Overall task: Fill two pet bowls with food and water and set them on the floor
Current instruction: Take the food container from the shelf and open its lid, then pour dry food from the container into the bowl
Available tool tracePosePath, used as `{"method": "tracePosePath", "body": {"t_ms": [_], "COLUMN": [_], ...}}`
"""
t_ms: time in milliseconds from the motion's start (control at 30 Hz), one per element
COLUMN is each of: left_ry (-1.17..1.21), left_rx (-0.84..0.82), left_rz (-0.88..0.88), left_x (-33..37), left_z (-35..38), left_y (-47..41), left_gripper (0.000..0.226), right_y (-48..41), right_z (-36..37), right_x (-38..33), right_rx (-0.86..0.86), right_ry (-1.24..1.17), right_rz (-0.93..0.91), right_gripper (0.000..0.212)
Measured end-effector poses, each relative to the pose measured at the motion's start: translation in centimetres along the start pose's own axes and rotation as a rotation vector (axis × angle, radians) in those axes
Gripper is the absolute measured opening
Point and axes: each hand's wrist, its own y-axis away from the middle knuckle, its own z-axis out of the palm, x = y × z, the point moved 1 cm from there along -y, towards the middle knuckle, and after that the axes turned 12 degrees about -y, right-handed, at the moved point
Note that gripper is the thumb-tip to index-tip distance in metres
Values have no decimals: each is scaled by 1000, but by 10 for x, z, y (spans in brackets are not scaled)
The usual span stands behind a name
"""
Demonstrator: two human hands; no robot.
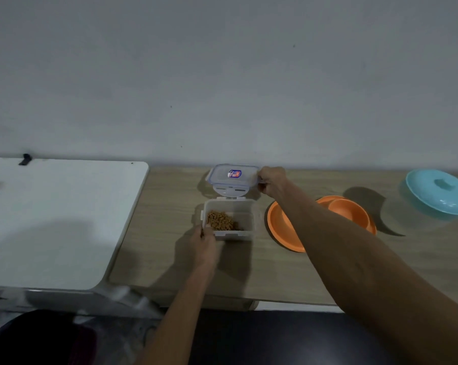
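Kibble container (229,218) steadied by left hand (203,239), fingers curled on corner. Lid (233,176) pinched by right hand (271,181). Risk: orange bowl (283,227) knocked by right forearm on retraction.

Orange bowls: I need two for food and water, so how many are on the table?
2. Both orange bowls sit on the wooden table, right of the food container: one nearer, one farther right, overlapping it. The right arm hides part of both; none others visible.
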Motion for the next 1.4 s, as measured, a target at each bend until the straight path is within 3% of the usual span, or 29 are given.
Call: {"method": "tracePosePath", "body": {"t_ms": [233,300,433,500,600,700,933,1100,1300,1400], "left_ry": [-31,-28,-18,-6,20,31,-52,-102,-68,16], "left_rx": [25,37,3,-6,1,-6,51,61,71,-45], "left_rz": [33,38,31,25,39,55,44,31,-67,-101], "left_x": [-4,-5,-8,-7,-2,3,9,9,7,7], "left_z": [1,1,2,2,2,-1,-5,-6,-7,0], "left_y": [-6,-6,-7,-4,2,8,17,16,12,8], "left_gripper": [31,33,34,33,32,32,39,43,52,66], "right_y": [-32,-31,-32,-26,-9,6,67,72,91,96], "right_z": [-8,-7,-6,-5,-7,-11,-31,-42,-43,-55], "right_x": [19,20,22,23,19,16,33,53,45,29], "right_rx": [4,-52,5,-22,-95,-116,-213,-163,-141,-115], "right_ry": [98,236,505,427,314,353,840,1022,661,520], "right_rz": [18,0,-119,-155,-169,-216,-276,-145,-27,-37], "right_gripper": [31,33,25,15,32,40,24,22,30,40]}}
